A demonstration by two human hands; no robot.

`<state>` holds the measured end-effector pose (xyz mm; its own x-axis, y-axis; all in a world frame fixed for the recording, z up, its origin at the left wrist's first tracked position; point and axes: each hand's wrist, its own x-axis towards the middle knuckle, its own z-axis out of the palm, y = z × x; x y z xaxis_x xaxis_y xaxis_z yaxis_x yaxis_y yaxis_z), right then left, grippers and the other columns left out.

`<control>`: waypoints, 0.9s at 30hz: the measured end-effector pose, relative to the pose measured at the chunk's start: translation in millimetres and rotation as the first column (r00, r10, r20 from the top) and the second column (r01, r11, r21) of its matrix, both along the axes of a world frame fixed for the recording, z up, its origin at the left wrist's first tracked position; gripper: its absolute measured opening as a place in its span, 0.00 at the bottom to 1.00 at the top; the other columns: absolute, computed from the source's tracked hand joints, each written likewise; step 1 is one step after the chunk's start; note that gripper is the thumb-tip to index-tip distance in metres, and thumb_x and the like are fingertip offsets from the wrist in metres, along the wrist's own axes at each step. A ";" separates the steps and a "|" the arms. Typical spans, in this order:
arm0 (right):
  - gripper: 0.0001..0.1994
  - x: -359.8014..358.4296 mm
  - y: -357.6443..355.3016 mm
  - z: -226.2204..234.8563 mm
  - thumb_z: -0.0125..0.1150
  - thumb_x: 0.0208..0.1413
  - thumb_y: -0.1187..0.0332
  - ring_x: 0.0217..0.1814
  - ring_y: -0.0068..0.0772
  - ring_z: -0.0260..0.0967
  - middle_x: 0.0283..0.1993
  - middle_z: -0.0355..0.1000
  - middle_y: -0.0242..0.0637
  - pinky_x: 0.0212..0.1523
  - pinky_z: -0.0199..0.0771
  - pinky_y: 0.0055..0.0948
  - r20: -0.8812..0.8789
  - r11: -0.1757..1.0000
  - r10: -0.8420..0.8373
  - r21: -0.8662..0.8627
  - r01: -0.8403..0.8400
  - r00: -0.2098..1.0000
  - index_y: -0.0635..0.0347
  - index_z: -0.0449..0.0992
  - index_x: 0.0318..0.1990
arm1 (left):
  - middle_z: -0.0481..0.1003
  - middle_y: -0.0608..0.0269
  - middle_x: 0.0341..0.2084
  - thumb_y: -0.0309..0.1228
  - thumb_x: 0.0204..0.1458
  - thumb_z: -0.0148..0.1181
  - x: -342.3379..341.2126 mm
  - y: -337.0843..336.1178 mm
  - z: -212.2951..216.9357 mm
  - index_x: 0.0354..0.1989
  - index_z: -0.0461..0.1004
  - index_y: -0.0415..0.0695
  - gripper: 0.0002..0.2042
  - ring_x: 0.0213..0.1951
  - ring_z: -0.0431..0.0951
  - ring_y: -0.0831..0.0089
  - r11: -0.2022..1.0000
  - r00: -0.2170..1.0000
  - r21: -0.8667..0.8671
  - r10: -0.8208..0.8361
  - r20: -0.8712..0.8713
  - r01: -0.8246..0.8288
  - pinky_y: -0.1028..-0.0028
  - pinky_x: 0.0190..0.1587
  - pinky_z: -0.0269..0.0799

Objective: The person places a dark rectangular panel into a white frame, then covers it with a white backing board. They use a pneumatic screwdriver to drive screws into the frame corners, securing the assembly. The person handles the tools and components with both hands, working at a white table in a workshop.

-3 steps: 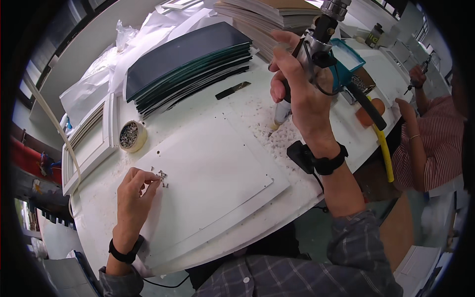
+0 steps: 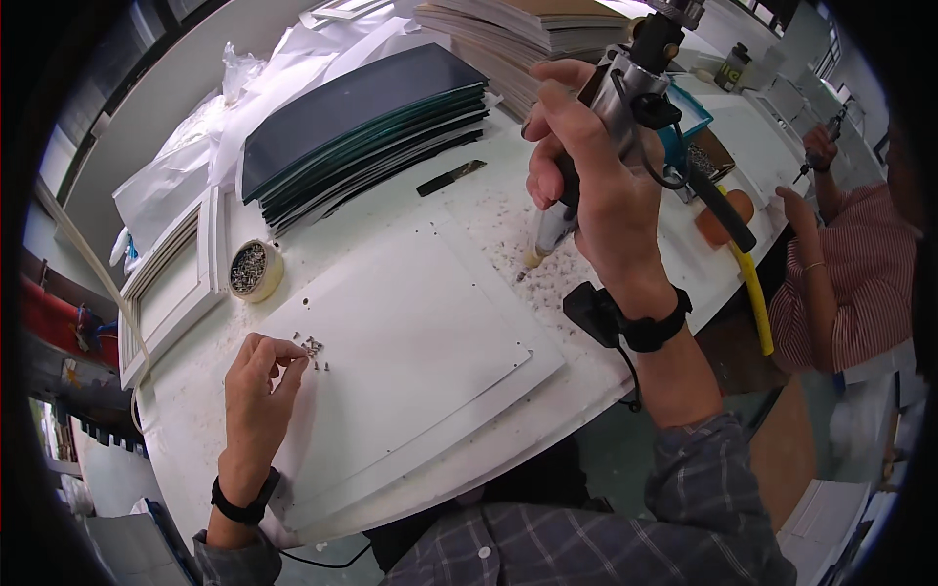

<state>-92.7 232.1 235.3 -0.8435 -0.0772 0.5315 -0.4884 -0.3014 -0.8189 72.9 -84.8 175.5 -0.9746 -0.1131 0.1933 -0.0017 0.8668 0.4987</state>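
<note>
On the white bench (image 2: 586,376), left hand (image 2: 256,391) resting at the edge of a white panel (image 2: 410,342), fingertips (image 2: 293,354) pinched nearly together beside a small cluster of screws (image 2: 313,347); cannot tell whether one is actually held. Right hand (image 2: 596,186) raised above the panel's far corner, grip wrapped tight round a powered screwdriver (image 2: 611,117), tip pointing down just over the bench among scattered shavings. Near the left hand, a tape roll (image 2: 256,269) filled with screws. Beyond, a stack of dark sheets (image 2: 366,122).
</note>
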 end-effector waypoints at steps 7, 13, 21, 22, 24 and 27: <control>0.15 51.2 -2.0 14.5 0.54 0.70 0.58 0.16 0.15 0.58 0.37 0.69 0.34 0.18 0.65 0.22 0.144 0.965 0.232 -0.159 -0.209 0.962 0.60 0.68 0.55 | 0.74 0.68 0.31 0.29 0.66 0.61 27.6 56.9 12.2 0.42 0.76 0.38 0.06 0.29 0.73 0.82 0.691 0.916 0.714 -0.203 0.345 -0.116 0.79 0.33 0.70; 0.15 73.1 -2.3 7.9 0.43 0.75 0.59 0.14 0.16 0.55 0.36 0.68 0.32 0.14 0.64 0.22 0.045 0.891 0.400 -0.250 -0.378 0.915 0.58 0.64 0.58 | 0.73 0.68 0.33 0.32 0.69 0.58 27.2 98.0 -15.5 0.46 0.72 0.41 0.08 0.29 0.72 0.81 0.251 0.870 0.950 -0.408 0.276 -0.183 0.78 0.34 0.72; 0.16 74.0 -6.2 7.7 0.41 0.76 0.59 0.15 0.16 0.56 0.37 0.68 0.31 0.15 0.65 0.23 -0.007 0.875 0.412 -0.277 -0.398 0.911 0.58 0.63 0.62 | 0.71 0.69 0.29 0.32 0.70 0.55 25.2 104.6 -28.4 0.47 0.71 0.41 0.08 0.29 0.71 0.80 0.201 0.864 0.959 -0.425 0.268 -0.198 0.78 0.35 0.72; 0.16 73.2 -5.8 7.3 0.41 0.76 0.59 0.15 0.16 0.56 0.38 0.68 0.31 0.15 0.65 0.23 -0.013 0.874 0.414 -0.274 -0.401 0.910 0.58 0.63 0.62 | 0.71 0.69 0.29 0.32 0.70 0.55 24.5 105.5 -29.3 0.47 0.71 0.41 0.07 0.29 0.71 0.80 0.201 0.864 0.960 -0.428 0.264 -0.194 0.78 0.35 0.72; 0.16 72.8 -5.9 6.2 0.41 0.76 0.59 0.15 0.16 0.56 0.38 0.68 0.32 0.15 0.65 0.23 -0.018 0.871 0.420 -0.272 -0.409 0.907 0.58 0.63 0.61 | 0.71 0.69 0.29 0.32 0.70 0.55 23.5 105.6 -31.0 0.47 0.72 0.41 0.08 0.29 0.71 0.80 0.180 0.861 0.964 -0.439 0.255 -0.194 0.78 0.35 0.72; 0.16 71.2 -9.1 2.2 0.41 0.76 0.59 0.15 0.16 0.55 0.37 0.68 0.32 0.15 0.65 0.23 -0.009 0.868 0.426 -0.278 -0.411 0.905 0.59 0.63 0.61 | 0.71 0.68 0.29 0.33 0.70 0.55 22.2 104.6 -31.7 0.47 0.71 0.40 0.08 0.29 0.71 0.79 0.178 0.860 0.964 -0.441 0.257 -0.196 0.78 0.35 0.71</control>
